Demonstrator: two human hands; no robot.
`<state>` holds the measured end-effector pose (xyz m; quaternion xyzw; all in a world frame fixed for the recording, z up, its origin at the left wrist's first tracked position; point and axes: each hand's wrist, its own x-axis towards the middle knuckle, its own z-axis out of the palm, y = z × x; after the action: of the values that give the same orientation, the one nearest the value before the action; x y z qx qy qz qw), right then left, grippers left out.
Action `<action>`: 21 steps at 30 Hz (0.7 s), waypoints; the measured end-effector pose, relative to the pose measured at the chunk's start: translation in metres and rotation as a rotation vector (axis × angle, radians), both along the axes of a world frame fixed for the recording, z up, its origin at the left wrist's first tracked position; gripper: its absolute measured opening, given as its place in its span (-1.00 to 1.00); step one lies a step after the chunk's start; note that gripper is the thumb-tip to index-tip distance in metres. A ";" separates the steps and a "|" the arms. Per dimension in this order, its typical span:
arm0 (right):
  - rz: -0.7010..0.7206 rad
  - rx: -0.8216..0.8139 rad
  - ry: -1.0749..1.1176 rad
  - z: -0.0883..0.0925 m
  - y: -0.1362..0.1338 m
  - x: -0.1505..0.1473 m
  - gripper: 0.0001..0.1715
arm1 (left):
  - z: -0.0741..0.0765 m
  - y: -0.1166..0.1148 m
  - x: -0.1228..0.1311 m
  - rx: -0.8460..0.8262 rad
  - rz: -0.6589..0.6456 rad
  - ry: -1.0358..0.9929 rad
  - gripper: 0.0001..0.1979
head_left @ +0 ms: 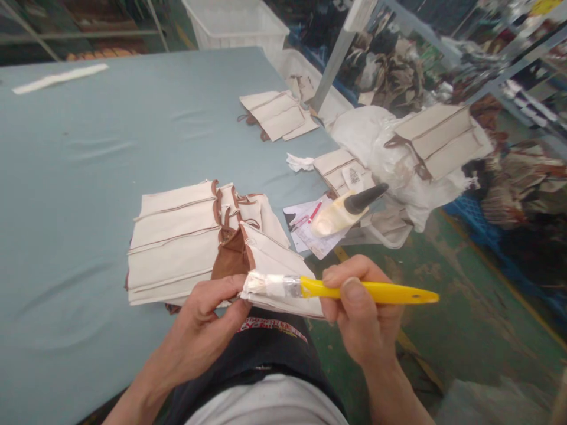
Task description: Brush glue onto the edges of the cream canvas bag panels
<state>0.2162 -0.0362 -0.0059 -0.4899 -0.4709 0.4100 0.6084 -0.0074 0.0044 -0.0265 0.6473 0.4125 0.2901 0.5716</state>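
Observation:
My right hand (363, 307) grips a paintbrush (367, 290) by its yellow handle, which points to the right. Its whitish bristles rest on the near edge of a cream fabric piece (279, 254) with brown trim. At that same edge, my left hand (212, 319) pinches the piece between thumb and fingers, close to the bristle tips. A brown flap (230, 257) shows where the piece opens out. Left of it lies a stack of cream panels (172, 242) with dark seams and brown edging; the pinched piece overlaps its right side.
Right of the stack, a pale container with a black-handled tool (339, 215) stands on papers (305, 233). More cream panels lie at the table's far edge (277, 115) and on a white plastic bag (367, 133). A white crate (234, 26) stands behind the blue-grey table (88, 206).

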 end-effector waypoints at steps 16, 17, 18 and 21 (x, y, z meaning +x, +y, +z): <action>-0.125 -0.056 -0.066 0.011 -0.011 0.018 -0.64 | 0.000 0.012 0.011 0.043 -0.088 0.012 -0.66; -0.121 -0.060 -0.051 0.012 -0.010 0.016 -0.63 | 0.000 0.013 0.012 0.043 -0.093 0.012 -0.67; -0.117 -0.071 -0.031 0.012 -0.008 0.013 -0.63 | 0.000 0.014 0.012 0.043 -0.097 0.008 -0.68; -0.136 -0.106 0.023 0.014 0.003 0.002 -0.63 | -0.002 0.016 0.014 0.034 -0.085 -0.001 -0.71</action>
<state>0.2185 -0.0334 0.0084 -0.5476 -0.4070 0.3976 0.6135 0.0070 0.0202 -0.0287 0.6739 0.3791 0.2729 0.5725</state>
